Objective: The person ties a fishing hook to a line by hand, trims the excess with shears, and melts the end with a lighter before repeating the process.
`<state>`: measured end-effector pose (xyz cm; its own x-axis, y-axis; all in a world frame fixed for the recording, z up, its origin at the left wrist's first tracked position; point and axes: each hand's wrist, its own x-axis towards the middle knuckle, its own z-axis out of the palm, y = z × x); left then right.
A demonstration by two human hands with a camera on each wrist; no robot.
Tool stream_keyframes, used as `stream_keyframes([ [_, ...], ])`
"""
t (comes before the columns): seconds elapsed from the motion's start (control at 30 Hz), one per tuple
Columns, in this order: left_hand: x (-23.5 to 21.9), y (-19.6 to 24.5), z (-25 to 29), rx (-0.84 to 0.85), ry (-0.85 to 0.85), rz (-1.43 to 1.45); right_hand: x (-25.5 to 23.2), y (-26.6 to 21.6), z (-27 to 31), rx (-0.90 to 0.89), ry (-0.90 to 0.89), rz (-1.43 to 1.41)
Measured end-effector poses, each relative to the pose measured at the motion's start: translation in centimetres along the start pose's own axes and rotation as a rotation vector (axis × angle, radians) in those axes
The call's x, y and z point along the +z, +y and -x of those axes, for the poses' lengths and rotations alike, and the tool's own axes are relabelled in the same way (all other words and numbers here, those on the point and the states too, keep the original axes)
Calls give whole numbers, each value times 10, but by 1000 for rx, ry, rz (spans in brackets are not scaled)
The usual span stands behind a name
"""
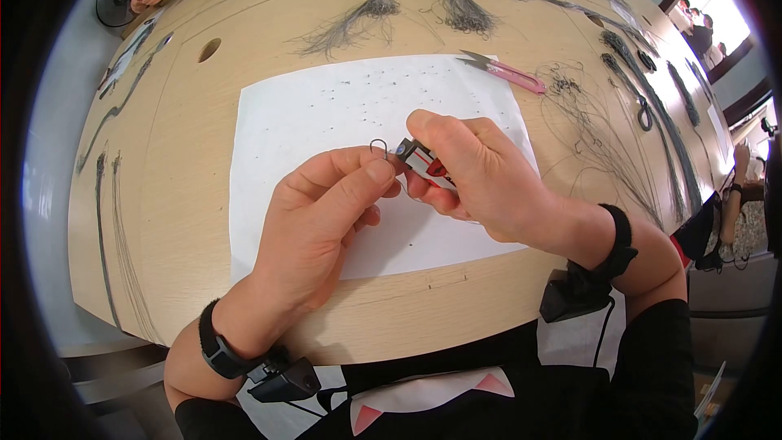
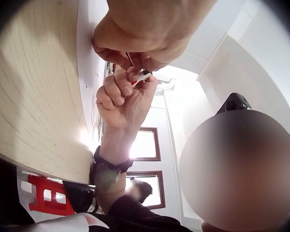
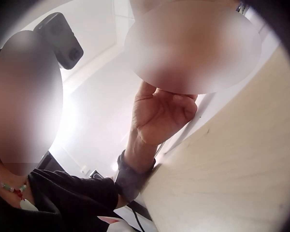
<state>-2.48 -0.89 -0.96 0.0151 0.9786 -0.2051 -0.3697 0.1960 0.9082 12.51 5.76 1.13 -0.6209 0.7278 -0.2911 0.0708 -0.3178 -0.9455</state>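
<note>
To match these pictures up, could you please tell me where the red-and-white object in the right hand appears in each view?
Head: the red-and-white object is near the centre, in the right hand.
Left wrist: above centre, at that hand's fingertips, just below the left hand.
Right wrist: not visible.
Shared landmark: the pale wooden table, at left in the left wrist view and lower right in the right wrist view.

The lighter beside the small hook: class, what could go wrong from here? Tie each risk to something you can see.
The lighter's top, in the right hand, sits close to the left hand's fingertips, so a flame, if lit, might burn them; none can be made out.
The hook's bend rises above the pinching left fingers, so a slip could prick someone.
White paper lies beneath, so it might scorch.
</note>
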Motion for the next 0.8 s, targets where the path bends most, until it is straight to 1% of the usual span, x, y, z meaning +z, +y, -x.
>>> stream_keyframes([
  [0.07,1,0,0,-4,4,2,-1,-1,-1,56,11,-16],
  [0.13,3,1,1,29,12,10,-3,-2,0,43,31,24],
  [0.2,4,1,1,24,25,3,-5,-2,-1,31,50,64],
  [0.27,4,2,2,20,40,-4,-10,1,-6,-301,192,376],
  [0.3,4,2,2,15,35,-1,-15,6,-11,-301,192,377],
  [0.37,4,2,2,10,29,2,-29,18,-24,-743,290,996],
  [0.4,3,2,2,-2,21,4,-34,21,-26,-744,290,996],
  [0.47,3,2,2,-14,13,6,-41,23,-29,-861,364,1299],
  [0.5,3,2,2,-14,11,5,-41,21,-30,-862,364,1300],
  [0.57,4,3,2,-10,12,7,-39,13,-30,-1033,302,1064],
  [0.6,4,2,2,-2,8,2,-34,8,-25,-1034,299,1065],
  [0.67,4,2,2,5,2,-2,-20,1,-9,-646,66,539],
  [0.7,5,3,3,8,0,-2,-17,4,-7,-645,67,539],
  [0.77,5,3,3,8,-3,-4,-14,10,-6,-632,-17,456],
  [0.8,4,3,3,5,-12,-6,-14,11,-6,-632,-16,454],
])
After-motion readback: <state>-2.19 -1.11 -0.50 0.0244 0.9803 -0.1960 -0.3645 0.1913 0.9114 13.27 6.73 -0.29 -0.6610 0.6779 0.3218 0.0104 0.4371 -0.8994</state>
